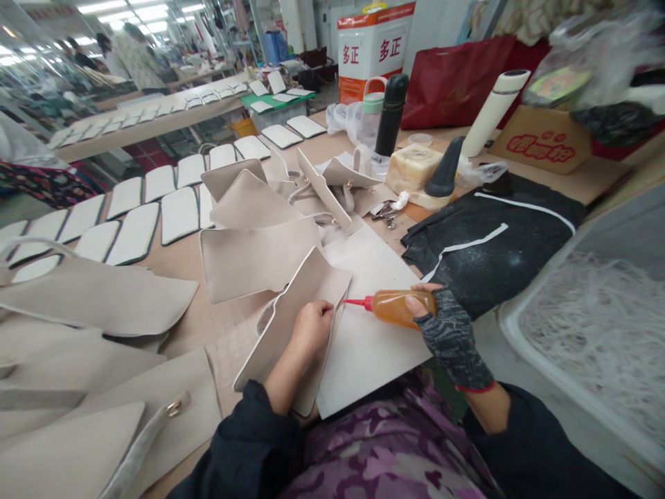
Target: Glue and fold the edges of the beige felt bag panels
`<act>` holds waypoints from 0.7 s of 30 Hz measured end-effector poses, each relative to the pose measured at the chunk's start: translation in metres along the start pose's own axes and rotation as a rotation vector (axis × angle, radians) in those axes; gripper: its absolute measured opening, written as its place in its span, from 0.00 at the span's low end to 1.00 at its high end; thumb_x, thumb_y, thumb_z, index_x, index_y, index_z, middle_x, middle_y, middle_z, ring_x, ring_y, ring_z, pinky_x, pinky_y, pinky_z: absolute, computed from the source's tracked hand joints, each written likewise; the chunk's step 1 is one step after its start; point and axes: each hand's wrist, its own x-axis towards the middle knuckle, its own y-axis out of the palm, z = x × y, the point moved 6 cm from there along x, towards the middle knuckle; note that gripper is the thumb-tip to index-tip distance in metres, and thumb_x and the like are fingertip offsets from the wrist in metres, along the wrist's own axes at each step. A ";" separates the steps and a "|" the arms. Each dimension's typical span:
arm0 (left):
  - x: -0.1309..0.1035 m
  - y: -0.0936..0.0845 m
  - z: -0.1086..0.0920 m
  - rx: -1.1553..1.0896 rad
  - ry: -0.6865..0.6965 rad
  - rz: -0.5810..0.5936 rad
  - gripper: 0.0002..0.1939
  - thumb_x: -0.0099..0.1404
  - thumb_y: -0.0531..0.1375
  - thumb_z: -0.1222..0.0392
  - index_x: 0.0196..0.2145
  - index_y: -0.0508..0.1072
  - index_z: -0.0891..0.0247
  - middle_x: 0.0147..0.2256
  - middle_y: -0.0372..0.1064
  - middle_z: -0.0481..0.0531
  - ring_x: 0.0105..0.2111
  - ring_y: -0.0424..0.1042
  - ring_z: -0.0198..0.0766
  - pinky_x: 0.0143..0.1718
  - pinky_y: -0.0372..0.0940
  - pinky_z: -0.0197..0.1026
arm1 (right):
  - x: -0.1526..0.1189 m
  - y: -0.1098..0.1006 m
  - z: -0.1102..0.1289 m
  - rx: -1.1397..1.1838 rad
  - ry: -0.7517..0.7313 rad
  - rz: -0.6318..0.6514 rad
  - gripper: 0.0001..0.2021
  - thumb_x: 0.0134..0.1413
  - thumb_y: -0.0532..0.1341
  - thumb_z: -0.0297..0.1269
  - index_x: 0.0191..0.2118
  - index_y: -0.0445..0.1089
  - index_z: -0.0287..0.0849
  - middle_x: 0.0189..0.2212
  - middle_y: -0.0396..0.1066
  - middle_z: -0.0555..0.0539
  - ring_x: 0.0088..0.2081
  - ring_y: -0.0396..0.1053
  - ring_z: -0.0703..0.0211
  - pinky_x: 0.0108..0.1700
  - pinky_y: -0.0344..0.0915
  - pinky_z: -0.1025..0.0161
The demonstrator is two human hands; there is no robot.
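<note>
My right hand (447,326), in a dark grey fingerless glove, is wrapped round a glue bottle (397,307) of amber liquid with a red nozzle. The bottle lies nearly level, its nozzle tip at the edge of a beige bag panel (296,326). My bare left hand (313,324) pinches that panel's edge close to the tip. Beneath them lies a pale flat sheet (371,333). Further beige bag pieces (260,253) stand folded just beyond. More beige pieces with handles (98,298) are piled to the left.
White dark-edged panels (179,215) line the table's far left. A black bottle (392,114), a white flask (496,111) and a yellowish block (414,168) stand at the back. Black cloth (499,235) lies right, beside a bin of white strips (597,333). People are in the background.
</note>
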 end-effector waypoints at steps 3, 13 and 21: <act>0.000 0.001 0.002 0.004 0.002 -0.002 0.11 0.58 0.54 0.68 0.32 0.77 0.65 0.29 0.75 0.52 0.29 0.71 0.36 0.32 0.61 0.35 | 0.002 0.001 0.003 -0.040 -0.042 -0.043 0.13 0.54 0.57 0.47 0.40 0.64 0.45 0.35 0.68 0.44 0.35 0.68 0.49 0.40 0.67 0.49; -0.001 -0.001 -0.003 0.015 0.011 0.004 0.11 0.59 0.54 0.68 0.32 0.77 0.64 0.31 0.76 0.53 0.33 0.72 0.37 0.34 0.61 0.35 | -0.011 0.003 0.035 -0.145 -0.368 0.020 0.11 0.56 0.57 0.39 0.44 0.63 0.43 0.37 0.67 0.41 0.41 0.67 0.47 0.46 0.64 0.46; -0.003 -0.002 -0.004 0.022 0.012 -0.001 0.11 0.59 0.54 0.68 0.33 0.77 0.65 0.32 0.76 0.53 0.33 0.72 0.37 0.36 0.62 0.36 | -0.023 0.003 0.027 -0.082 -0.217 0.054 0.11 0.56 0.57 0.42 0.41 0.64 0.42 0.36 0.69 0.43 0.38 0.69 0.49 0.44 0.66 0.49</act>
